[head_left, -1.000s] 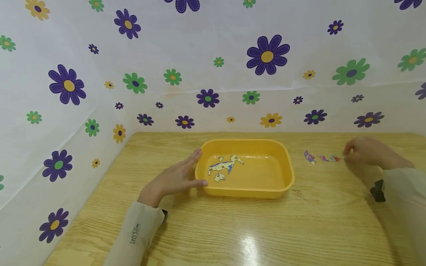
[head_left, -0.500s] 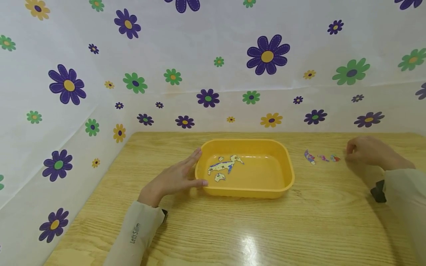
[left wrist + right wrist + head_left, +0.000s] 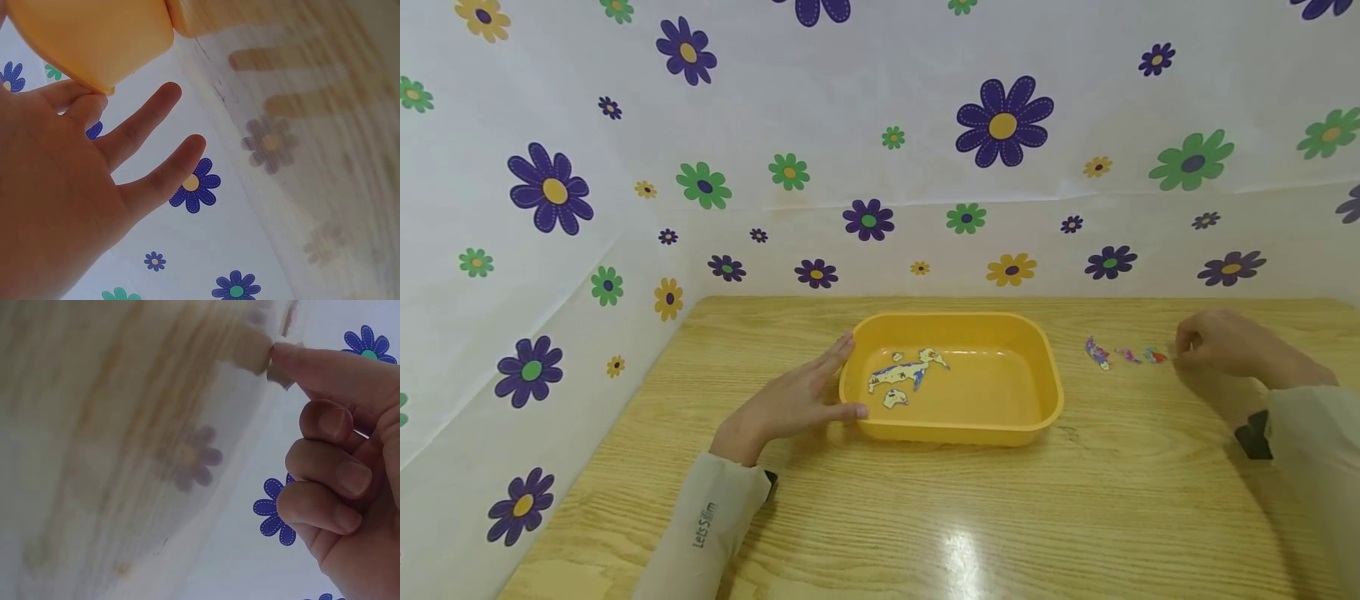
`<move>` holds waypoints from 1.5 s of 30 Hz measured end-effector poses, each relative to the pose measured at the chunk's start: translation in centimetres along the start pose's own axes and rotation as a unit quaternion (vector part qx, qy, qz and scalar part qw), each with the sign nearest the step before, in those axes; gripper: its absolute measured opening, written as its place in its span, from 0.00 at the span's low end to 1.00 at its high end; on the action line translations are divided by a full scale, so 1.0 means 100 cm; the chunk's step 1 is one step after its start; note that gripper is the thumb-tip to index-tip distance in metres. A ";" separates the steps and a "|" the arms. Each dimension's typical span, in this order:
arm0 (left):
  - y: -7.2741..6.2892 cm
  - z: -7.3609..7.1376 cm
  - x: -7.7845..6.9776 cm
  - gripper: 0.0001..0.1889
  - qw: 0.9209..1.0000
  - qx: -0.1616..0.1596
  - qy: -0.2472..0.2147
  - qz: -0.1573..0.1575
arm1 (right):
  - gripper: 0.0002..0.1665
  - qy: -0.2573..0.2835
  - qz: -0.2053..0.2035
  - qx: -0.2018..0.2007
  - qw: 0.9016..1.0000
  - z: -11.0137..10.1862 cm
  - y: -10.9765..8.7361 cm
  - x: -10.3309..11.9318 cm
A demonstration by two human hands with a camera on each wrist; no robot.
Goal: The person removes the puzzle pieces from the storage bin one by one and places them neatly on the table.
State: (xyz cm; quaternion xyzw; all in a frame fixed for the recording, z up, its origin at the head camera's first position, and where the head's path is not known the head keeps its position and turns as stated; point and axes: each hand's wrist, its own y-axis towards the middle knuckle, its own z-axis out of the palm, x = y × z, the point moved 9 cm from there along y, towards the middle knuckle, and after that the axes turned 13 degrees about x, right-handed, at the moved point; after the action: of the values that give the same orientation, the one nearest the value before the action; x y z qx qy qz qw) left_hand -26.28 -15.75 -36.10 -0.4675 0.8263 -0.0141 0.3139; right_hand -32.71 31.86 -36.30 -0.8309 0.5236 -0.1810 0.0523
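My left hand [image 3: 786,406] holds the left end of a yellow plastic tray [image 3: 958,435], thumb at the front rim and fingers along the side. In the left wrist view, two fingers meet the rim of the tray [image 3: 100,50] while the others stand out straight. Several flat cream-and-blue cutout pieces [image 3: 898,375] lie in the tray's left half. Right of the tray, my right hand [image 3: 1232,346] is low at the table, and in the right wrist view its thumb and forefinger pinch a small flat piece [image 3: 280,377]; the other fingers are curled.
Between tray and right hand lie a purple-and-pink piece [image 3: 1097,353], a smaller pink piece [image 3: 1127,356] and a red-and-green piece [image 3: 1155,356]. The wooden table [image 3: 850,517] meets a white flower-printed sheet [image 3: 820,100] at the back and left.
The right hand shifts only slightly beside the row of pieces. The left hand and tray keep their place.
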 end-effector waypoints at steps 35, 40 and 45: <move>-0.001 0.000 0.000 0.56 1.000 0.001 0.000 -0.002 | 0.08 0.047 -0.054 -0.062 0.996 -0.068 0.012 0.081; -0.001 0.000 0.000 0.56 1.000 0.001 0.000 -0.004 | 0.10 0.058 -0.065 -0.060 0.994 -0.072 0.022 0.099; -0.001 0.000 0.000 0.56 1.000 0.001 -0.002 -0.004 | 0.11 0.066 -0.084 -0.056 0.993 -0.075 0.030 0.117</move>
State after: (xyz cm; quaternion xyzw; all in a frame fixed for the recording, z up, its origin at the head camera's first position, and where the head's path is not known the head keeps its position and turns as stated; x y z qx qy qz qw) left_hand -26.22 -15.82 -36.05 -0.4706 0.8236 -0.0154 0.3161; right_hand -33.43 20.92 -27.33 -0.8600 0.4632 -0.2094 -0.0446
